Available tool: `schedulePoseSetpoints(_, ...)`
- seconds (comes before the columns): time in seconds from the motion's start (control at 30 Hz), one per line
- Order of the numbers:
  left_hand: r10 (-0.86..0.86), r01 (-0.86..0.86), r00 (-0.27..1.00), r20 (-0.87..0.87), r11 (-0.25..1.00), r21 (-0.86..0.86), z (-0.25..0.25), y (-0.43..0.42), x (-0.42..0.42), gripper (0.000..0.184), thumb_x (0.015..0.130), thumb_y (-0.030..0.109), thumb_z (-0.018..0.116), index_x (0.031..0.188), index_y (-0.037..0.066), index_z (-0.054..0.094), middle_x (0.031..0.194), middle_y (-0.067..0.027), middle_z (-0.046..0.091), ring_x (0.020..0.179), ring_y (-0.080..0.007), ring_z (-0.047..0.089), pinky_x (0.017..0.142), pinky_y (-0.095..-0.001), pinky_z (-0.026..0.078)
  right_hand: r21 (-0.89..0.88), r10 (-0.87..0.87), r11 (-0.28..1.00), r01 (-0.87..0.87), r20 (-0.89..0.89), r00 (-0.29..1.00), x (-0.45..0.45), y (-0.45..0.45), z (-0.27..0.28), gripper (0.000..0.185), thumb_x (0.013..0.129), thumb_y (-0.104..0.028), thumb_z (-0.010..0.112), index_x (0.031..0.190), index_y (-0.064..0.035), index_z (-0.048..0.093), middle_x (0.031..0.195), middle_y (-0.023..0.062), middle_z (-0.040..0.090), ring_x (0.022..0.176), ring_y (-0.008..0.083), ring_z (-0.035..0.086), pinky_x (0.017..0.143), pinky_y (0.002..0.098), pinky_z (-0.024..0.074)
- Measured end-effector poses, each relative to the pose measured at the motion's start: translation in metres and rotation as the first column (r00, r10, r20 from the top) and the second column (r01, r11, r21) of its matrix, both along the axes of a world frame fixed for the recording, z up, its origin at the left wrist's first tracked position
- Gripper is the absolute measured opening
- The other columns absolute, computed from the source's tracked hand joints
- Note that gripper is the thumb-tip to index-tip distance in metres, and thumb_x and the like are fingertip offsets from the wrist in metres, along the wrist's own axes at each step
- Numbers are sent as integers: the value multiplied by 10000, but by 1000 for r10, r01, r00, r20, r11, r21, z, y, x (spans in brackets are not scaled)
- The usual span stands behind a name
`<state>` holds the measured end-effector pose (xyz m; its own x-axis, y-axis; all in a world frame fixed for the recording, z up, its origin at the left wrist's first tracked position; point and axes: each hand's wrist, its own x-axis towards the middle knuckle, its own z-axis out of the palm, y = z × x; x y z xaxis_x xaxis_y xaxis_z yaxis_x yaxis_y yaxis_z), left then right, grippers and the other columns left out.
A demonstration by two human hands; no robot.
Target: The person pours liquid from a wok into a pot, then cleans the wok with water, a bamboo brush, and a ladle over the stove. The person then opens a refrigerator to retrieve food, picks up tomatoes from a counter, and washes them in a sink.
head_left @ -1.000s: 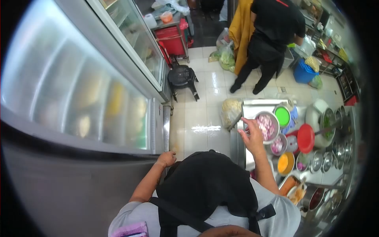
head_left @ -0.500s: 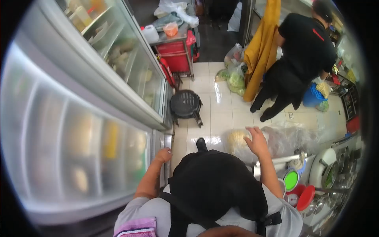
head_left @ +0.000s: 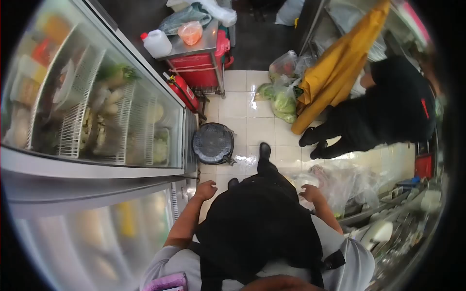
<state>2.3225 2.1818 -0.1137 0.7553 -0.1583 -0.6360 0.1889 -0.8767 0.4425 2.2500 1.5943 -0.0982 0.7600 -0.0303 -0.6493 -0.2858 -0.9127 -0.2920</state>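
My left hand (head_left: 206,190) hangs beside my black apron (head_left: 257,218), near the frame of a fridge; its fingers are loosely curled and what they hold, if anything, cannot be made out. On the other side, my right hand (head_left: 310,192) is held over clear plastic bags (head_left: 349,186), its fingers bent, with nothing visible in them. One black shoe (head_left: 264,151) of mine is stretched forward on the tiled floor. Ahead of my left hand stands a round black stool (head_left: 212,143).
Glass-door fridges (head_left: 116,111) line the left. Ahead are a fire extinguisher (head_left: 185,92), a metal table (head_left: 194,46) with a white jug (head_left: 157,43), and bagged green vegetables (head_left: 284,104). A person in black (head_left: 383,106) stands at the right near a mustard cloth (head_left: 335,68).
My view has moved forward along the fridges, bringing the stool closer. The counter with bowls has slid back to the lower right. My right hand's fingers have curled in from a spread pose.
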Motion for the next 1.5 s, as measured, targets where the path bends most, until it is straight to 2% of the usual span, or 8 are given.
schedulePoseSetpoints(0.3,369,-338,922,-116,915,222,-24,-31,19,440,892,406,703,1217,113,753,1261,-174,740,1224,-351,677,1095,-423,513,116,408,895,-430,170,897,289,-121,-187,507,885,-458,768,1282,-146,721,1317,172,706,1237,360,659,1061,454,511)
schedulePoseSetpoints(0.7,578,-578,816,14,816,23,36,-190,62,291,945,262,731,1202,128,713,955,-188,750,901,-385,736,791,-461,600,243,691,675,-697,123,712,528,76,-302,424,868,-386,733,1080,-19,741,1084,184,758,1045,395,711,941,488,563)
schedulePoseSetpoints(0.83,650,-629,727,-223,760,165,10,-186,-4,357,934,347,729,1233,152,722,1015,-184,766,978,-383,741,878,-469,595,443,-45,869,221,-375,926,517,174,-359,775,883,-614,741,1429,-84,594,1262,113,676,1130,319,642,930,537,540)
schedulePoseSetpoints(1.0,743,-633,585,-327,669,390,5,-166,-53,379,922,383,733,1217,144,732,1056,-161,779,1037,-358,742,939,-465,584,387,-607,295,874,-630,484,552,248,-391,997,895,-823,574,1620,-158,409,1583,109,485,1475,300,379,1160,593,298)
schedulePoseSetpoints(1.07,789,-681,533,-304,614,400,14,-162,-51,389,913,397,708,1197,135,749,1051,-164,783,1027,-352,750,928,-467,592,450,-675,-31,892,-668,313,566,260,-420,1048,904,-902,426,1680,-211,289,1742,52,300,1598,260,208,1224,583,160)
schedulePoseSetpoints(1.27,853,-775,419,-311,514,366,2,-145,-44,386,900,328,714,1208,100,756,966,-135,797,892,-278,782,862,-400,612,625,-737,-324,711,-637,224,661,269,-392,778,1028,-677,524,1287,40,681,1226,126,726,1055,269,681,922,376,539)
schedulePoseSetpoints(1.43,831,-797,440,-341,536,277,2,-130,-1,359,911,276,727,1216,89,745,936,-124,797,857,-234,782,832,-375,612,719,-906,203,665,-120,406,768,229,-239,590,1073,-464,583,1191,103,698,1118,168,728,976,254,663,907,395,528)
schedulePoseSetpoints(1.5,789,-772,538,-295,602,204,-4,-123,26,350,917,258,729,1215,74,739,940,-138,795,806,-223,782,811,-363,614,745,-863,60,665,-296,409,803,179,-188,584,1067,-475,592,1221,78,695,1123,143,730,959,259,676,895,417,549)
